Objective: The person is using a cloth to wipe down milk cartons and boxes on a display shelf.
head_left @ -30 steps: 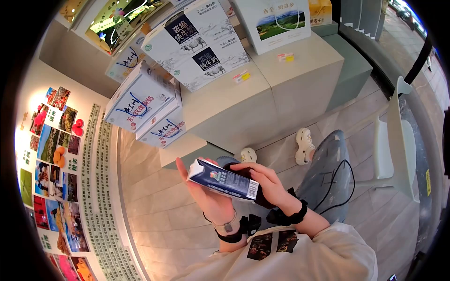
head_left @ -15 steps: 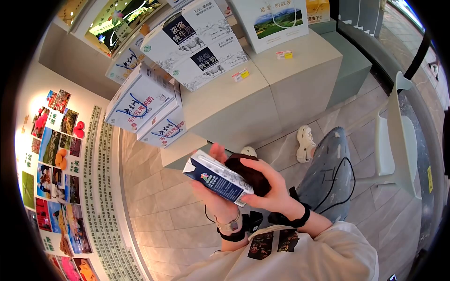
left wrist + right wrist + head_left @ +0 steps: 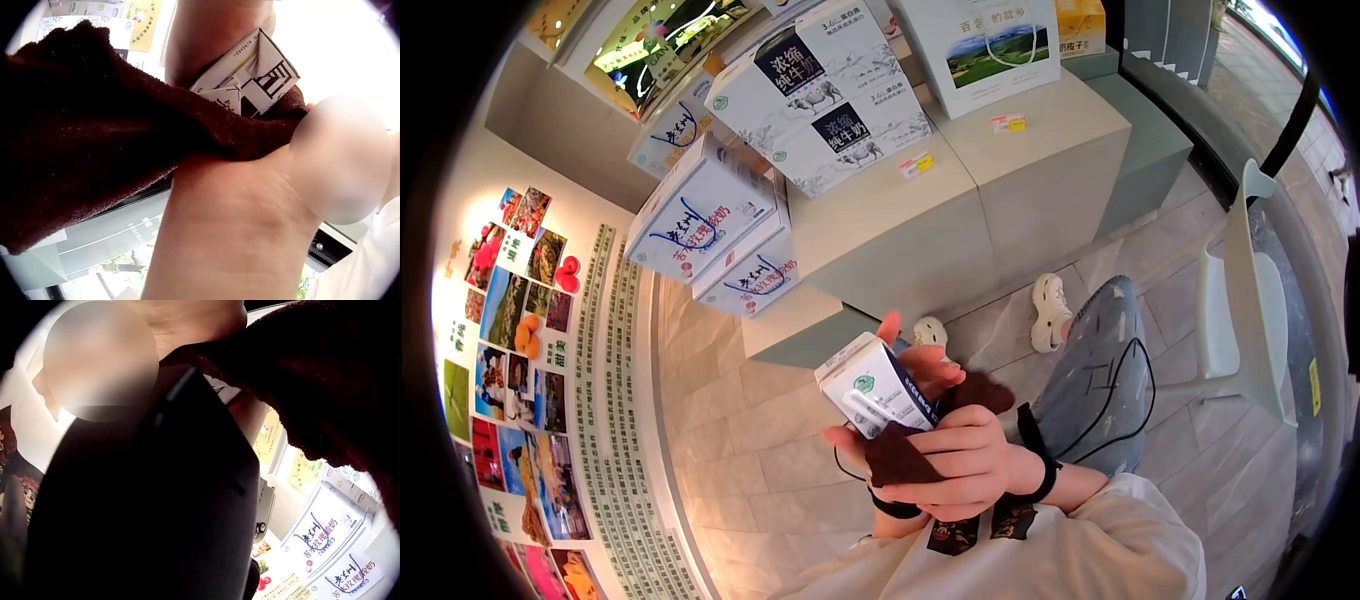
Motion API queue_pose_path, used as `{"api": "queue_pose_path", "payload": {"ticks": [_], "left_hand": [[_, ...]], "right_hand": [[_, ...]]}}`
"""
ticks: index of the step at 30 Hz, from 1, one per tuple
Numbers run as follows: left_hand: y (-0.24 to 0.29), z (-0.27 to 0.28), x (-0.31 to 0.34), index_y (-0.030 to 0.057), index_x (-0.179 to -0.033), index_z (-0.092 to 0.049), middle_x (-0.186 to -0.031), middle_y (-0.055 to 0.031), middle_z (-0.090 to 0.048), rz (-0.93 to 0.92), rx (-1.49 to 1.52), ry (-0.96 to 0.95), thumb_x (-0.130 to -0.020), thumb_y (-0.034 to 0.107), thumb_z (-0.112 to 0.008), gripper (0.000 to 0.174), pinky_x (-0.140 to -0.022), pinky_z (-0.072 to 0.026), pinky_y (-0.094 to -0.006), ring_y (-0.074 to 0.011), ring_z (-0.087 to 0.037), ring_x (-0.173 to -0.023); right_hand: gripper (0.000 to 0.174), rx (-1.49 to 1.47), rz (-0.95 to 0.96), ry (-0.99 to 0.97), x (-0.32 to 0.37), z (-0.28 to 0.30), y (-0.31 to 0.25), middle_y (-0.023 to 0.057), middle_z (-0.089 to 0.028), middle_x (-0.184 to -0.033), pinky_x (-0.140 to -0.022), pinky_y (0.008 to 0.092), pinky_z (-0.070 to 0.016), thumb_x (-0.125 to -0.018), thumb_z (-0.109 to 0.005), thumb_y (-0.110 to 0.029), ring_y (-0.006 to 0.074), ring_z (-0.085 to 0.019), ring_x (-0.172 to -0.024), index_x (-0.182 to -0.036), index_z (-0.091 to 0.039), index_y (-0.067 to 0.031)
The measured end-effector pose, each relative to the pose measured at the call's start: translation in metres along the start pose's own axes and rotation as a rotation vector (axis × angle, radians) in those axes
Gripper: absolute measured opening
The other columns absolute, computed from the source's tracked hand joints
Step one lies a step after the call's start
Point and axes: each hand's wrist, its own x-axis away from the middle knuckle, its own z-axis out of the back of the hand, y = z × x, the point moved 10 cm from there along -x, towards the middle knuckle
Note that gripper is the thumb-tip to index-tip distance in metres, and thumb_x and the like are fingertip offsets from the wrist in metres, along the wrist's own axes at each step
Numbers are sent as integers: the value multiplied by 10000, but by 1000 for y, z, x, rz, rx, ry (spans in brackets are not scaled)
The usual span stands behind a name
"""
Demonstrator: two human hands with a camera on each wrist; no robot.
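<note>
A white and dark blue carton (image 3: 870, 385) is held tilted between both hands in the head view. The left hand (image 3: 930, 365) grips it from behind, fingers showing past its far side and thumb at the near side. A dark maroon cloth (image 3: 897, 458) lies against the carton's near side, with more of it beyond the right hand. The right hand (image 3: 970, 455) has its fingers curled over the cloth, pressing it to the carton. In the left wrist view the cloth (image 3: 81, 125) wraps round the carton's folded end (image 3: 269, 75).
Beyond the hands stands a grey display counter (image 3: 890, 235) with a large milk box (image 3: 820, 100) and a white bag (image 3: 990, 60). Stacked boxes (image 3: 700, 215) are at its left end. A pale chair (image 3: 1240, 300) stands at the right, and a picture wall (image 3: 520, 340) at the left.
The carton has been turned so its white face shows. The right hand has moved from the carton's far right side to its near side, bringing cloth with it.
</note>
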Motion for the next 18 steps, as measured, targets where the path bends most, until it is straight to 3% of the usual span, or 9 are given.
{"api": "queue_pose_path", "payload": {"ticks": [5,6,9,10,11,13,15,16,18], "left_hand": [[0,1,3,1,-1437,-127,-1291,-292,-447,0,-15,-140,-683,674,-653,1139,-959,-441,-434,-380,-533,-1114],[0,6,7,3,-1428,-165,-1292,-296,-447,7,-69,-72,-654,610,-706,1123,-963,-436,-443,-384,-526,-1124],[4,9,12,0,-1404,-246,-1287,-298,-455,-36,-105,-35,-601,453,-792,1071,-969,-424,-470,-390,-513,-1141],[2,5,11,10,-1389,-278,-1289,-311,-443,-49,-15,-94,-566,361,-788,1030,-1013,-359,-498,-411,-470,-1180],[2,1,11,20,-1375,-310,-1290,-324,-432,-61,73,-153,-530,268,-784,1000,-1057,-294,-526,-432,-426,-1219],[0,5,13,27,-1369,-302,-1327,-341,-377,-31,-43,-91,-508,244,-789,1013,-1092,-224,-519,-441,-368,-1264],[-5,18,16,23,-1364,-284,-1362,-343,-327,46,-120,147,-503,205,-788,1015,-1101,-206,-507,-437,-340,-1287],[-5,17,13,22,-1360,-276,-1379,-340,-304,57,-152,110,-513,191,-795,1008,-1102,-206,-494,-430,-334,-1294],[-3,16,6,2,-1351,-287,-1338,-293,-394,58,-259,63,-538,125,-818,979,-1074,-276,-459,-388,-381,-1275]], "right_hand": [[322,-20,-83,-46,10,-10,9,59,-633,-1040,-977,435,-375,-747,-588,-133,235,-597,-987,-1058,-671,-129],[359,-107,-139,-53,15,-15,16,138,-593,-1105,-963,496,-387,-736,-585,-63,316,-569,-1031,-1089,-648,-87],[448,-169,-249,50,18,-6,27,194,-518,-1212,-965,416,-404,-777,-555,-36,332,-523,-1110,-1224,-572,-71],[478,-297,-289,50,19,-8,34,232,-505,-1228,-946,395,-420,-766,-546,18,376,-516,-1119,-1241,-540,-35],[489,-234,-328,85,15,2,35,243,-504,-1222,-936,389,-424,-758,-534,47,386,-524,-1104,-1245,-519,-2],[498,-209,-378,81,15,5,40,250,-499,-1225,-932,385,-422,-769,-512,58,391,-524,-1095,-1264,-489,12],[512,-192,-425,53,13,7,49,248,-488,-1235,-933,380,-415,-782,-492,64,392,-520,-1093,-1291,-455,20],[523,-230,-497,24,15,5,55,245,-475,-1247,-939,382,-407,-791,-475,70,390,-511,-1103,-1310,-432,18],[512,-246,-545,76,17,8,62,242,-474,-1250,-942,378,-405,-791,-465,91,383,-511,-1108,-1297,-452,9]]}}
